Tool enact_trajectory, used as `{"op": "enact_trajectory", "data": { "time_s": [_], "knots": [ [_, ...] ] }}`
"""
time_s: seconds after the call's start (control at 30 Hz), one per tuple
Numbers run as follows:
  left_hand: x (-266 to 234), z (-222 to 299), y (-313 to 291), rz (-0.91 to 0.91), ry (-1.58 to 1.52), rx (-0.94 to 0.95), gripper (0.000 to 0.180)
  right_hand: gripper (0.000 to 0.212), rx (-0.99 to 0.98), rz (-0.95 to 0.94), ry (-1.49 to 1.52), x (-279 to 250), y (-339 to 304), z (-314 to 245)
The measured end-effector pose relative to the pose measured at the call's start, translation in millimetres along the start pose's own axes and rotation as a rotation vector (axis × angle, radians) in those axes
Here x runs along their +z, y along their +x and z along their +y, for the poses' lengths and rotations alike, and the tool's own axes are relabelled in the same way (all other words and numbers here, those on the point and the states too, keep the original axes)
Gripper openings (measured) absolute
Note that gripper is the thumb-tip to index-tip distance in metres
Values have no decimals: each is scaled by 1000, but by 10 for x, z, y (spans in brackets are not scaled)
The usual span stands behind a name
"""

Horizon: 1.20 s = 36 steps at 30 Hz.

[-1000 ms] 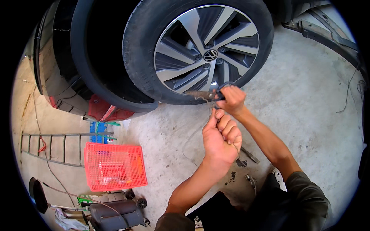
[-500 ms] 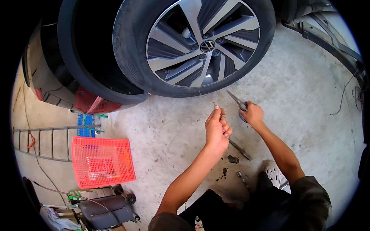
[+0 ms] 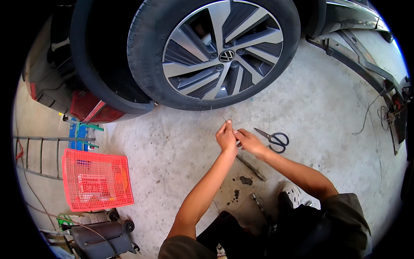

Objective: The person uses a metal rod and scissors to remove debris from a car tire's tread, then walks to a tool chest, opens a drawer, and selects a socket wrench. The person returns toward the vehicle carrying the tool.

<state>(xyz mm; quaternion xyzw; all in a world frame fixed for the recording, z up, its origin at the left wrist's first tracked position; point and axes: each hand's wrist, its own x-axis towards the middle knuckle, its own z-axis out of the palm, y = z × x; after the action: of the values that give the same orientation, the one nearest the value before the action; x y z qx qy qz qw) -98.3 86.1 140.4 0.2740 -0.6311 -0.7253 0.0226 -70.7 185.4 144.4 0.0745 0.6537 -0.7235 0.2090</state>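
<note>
My left hand (image 3: 226, 137) is closed in a pinch, and a thin wire (image 3: 225, 118) sticks up from its fingertips. Against its side, my right hand (image 3: 250, 143) has its fingers drawn together; whatever they hold is hidden. A pair of dark-handled scissors (image 3: 273, 137) lies on the concrete just beyond my right hand, blades pointing toward the wheel. Below both hands a long metal bar (image 3: 252, 168) slants across the floor, its upper end close under my fingers. The car wheel (image 3: 215, 93), with its tyre and silver-and-black rim, stands in front of my hands.
A red plastic basket (image 3: 131, 190) stands on the left, near a ladder (image 3: 41, 156) and a dark tank on wheels (image 3: 101, 237). A metal frame (image 3: 360, 60) with loose wires is at the far right. A metal tool (image 3: 257, 203) lies by my shoe (image 3: 292, 194).
My right hand has let go of the scissors, which now lie on the floor, and has come left to meet my left hand. The left hand keeps its pinch on the wire.
</note>
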Motion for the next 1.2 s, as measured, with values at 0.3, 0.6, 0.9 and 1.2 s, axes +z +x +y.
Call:
{"op": "enact_trajectory", "data": {
  "time_s": [0.3,0.6,0.9,1.2],
  "knots": [
    [212,218,185,-28,-103,-93,16,24,-432,434,-388,135,57,11],
    [578,666,718,-454,-22,-111,36,26,-551,489,-336,-390,506,-372],
    [968,803,1033,-311,-257,34,31,26,70,57,335,-890,810,-940],
    [818,728,1327,-300,-86,156,28,22,302,-98,457,-955,1062,-985]
  ]
}}
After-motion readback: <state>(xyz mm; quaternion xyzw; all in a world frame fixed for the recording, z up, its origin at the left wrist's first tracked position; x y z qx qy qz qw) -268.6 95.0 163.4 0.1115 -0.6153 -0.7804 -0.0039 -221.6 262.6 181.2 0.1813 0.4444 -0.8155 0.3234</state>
